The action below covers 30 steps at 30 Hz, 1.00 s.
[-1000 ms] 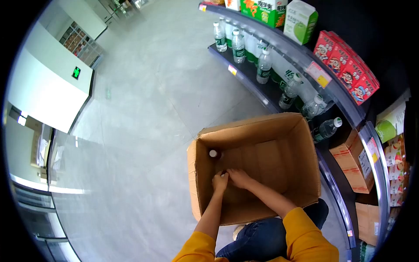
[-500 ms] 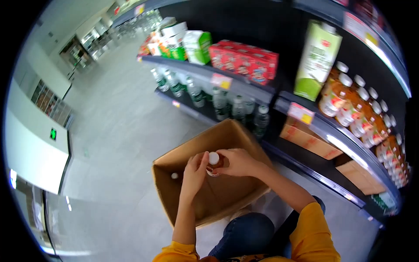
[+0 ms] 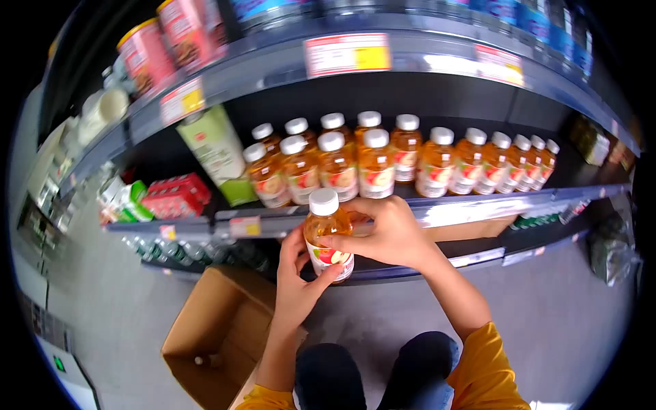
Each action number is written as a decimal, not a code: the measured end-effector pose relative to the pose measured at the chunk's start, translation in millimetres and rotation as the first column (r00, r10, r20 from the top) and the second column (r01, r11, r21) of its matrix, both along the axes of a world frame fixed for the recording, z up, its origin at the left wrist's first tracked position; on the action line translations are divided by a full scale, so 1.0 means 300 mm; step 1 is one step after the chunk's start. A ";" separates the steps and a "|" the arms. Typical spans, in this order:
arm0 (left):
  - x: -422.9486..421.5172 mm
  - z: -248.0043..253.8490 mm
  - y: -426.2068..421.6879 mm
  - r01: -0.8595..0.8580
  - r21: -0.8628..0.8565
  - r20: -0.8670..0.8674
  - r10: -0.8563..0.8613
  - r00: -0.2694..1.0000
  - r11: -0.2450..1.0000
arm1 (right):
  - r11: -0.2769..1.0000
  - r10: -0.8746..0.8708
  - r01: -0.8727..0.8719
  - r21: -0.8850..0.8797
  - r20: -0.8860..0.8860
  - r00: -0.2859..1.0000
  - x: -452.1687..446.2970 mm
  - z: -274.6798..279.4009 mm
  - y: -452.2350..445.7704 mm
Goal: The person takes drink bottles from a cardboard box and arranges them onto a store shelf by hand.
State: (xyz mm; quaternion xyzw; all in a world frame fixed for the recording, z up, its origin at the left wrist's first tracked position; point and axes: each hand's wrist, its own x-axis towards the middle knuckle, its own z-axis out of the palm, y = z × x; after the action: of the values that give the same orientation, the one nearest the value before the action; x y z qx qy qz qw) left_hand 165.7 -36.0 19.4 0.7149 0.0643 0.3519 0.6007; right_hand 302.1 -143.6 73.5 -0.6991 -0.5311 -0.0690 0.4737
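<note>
Both hands hold a bottle of apple juice with a white cap and an apple-printed label, upright before the shelf's front edge. My left hand wraps its lower left side, thumb across the label. From the right, my right hand grips the bottle around its upper body. Behind it, several similar juice bottles stand in rows on the middle shelf. A cardboard box rests open on the floor at lower left; a small white-capped item lies inside.
A tall green and white carton leans left of the juice bottles. Red packs and water bottles are farther left. Pink canisters stand on the upper shelf, whose edge overhangs. A dark plastic bag sits at right.
The view has swung right to face the juice shelf. My hands have brought the juice bottle up from over the box to the shelf's front, both still holding it.
</note>
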 end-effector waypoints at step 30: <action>0.465 -0.043 -0.202 -0.207 0.239 0.194 0.162 0.967 0.949 | 0.974 -0.047 0.090 0.210 -0.201 0.978 0.266 -0.180 -0.238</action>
State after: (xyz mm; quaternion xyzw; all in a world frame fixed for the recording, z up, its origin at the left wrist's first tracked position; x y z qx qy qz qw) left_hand 305.2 -96.6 6.4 0.7447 0.0328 0.4726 0.4702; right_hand 381.8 -215.2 19.6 -0.6642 -0.4469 -0.0744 0.5946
